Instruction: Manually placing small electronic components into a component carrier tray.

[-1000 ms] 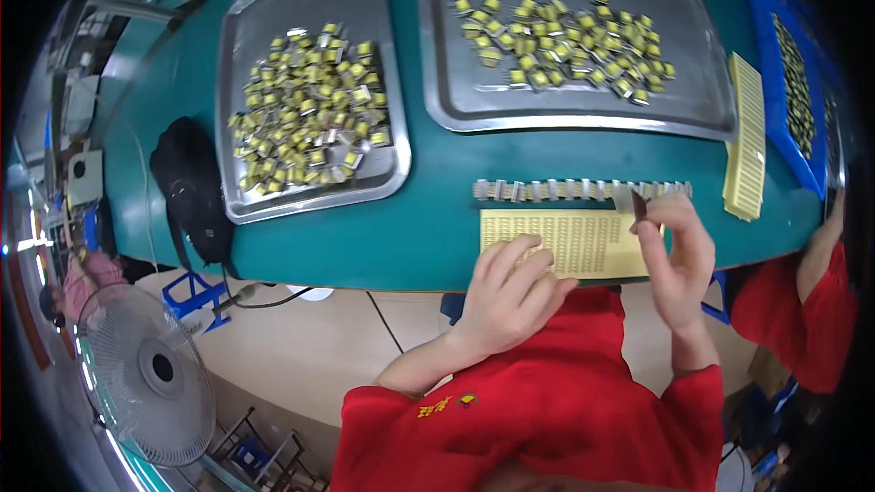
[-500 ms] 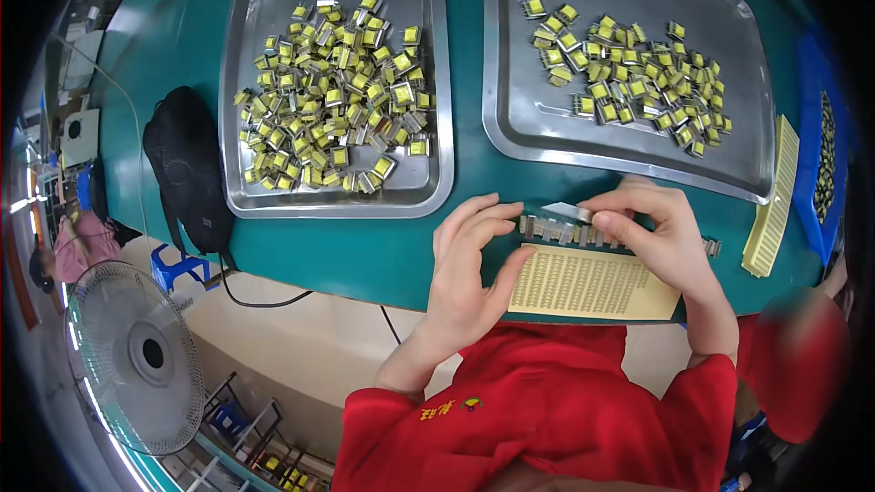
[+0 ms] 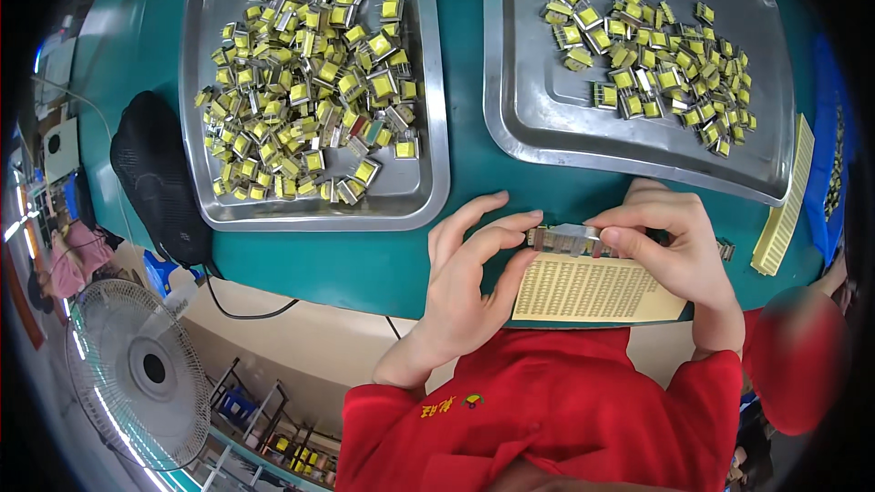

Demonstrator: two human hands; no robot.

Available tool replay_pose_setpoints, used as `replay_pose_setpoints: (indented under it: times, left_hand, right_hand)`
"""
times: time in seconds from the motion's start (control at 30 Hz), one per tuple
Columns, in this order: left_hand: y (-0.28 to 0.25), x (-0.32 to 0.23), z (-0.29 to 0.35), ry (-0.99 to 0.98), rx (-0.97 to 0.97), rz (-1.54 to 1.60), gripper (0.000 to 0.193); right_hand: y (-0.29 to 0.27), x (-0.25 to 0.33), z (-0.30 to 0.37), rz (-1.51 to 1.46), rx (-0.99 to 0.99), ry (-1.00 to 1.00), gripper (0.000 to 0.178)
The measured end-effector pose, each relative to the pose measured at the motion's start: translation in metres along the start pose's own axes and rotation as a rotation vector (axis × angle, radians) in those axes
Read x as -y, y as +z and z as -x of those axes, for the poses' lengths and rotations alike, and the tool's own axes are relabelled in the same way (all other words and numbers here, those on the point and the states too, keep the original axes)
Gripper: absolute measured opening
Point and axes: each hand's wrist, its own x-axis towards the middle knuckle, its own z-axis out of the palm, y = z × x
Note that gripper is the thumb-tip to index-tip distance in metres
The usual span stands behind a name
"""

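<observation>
A row of small transformers (image 3: 597, 250) lies on the green table in front of me. My left hand (image 3: 460, 278) has its thumb and fingertips closed around the row's left end, its other fingers curved above. My right hand (image 3: 679, 251) pinches a thin, shiny silver strip (image 3: 578, 231) between thumb and index finger. The strip lies along the top of the row; whether it is stuck to it I cannot tell. Right fingers and knuckles hide part of the row, whose far right end (image 3: 726, 250) shows past them. Directly below lies a yellow sheet (image 3: 583, 292) with rows of small printed marks.
Two metal trays, left (image 3: 437, 164) and right (image 3: 547, 150), hold heaped yellow-topped transformers. A black pouch (image 3: 155, 182) lies left. At right are a yellow slotted strip (image 3: 786, 200) and a blue bin (image 3: 843, 128). A fan (image 3: 137, 374) stands lower left; another person in red (image 3: 797, 374) sits right.
The silver strip has come down from above the row onto it, with my right hand. My left fingertips have closed in on the row's left end. The whole view has shifted slightly.
</observation>
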Motion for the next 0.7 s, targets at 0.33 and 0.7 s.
replay_pose_setpoints:
  times: [0.33,0.7]
  left_hand:
    - [-0.0024,-0.0017,-0.0010,0.004,0.013,-0.029,0.036]
    - [-0.0019,-0.0019,-0.0016,0.019,0.012,-0.028,0.035]
  right_hand:
    - [0.0019,0.0014,-0.0017,-0.005,0.007,0.038,0.012]
    - [0.0025,0.0013,-0.0011,0.019,-0.005,0.018,0.012]
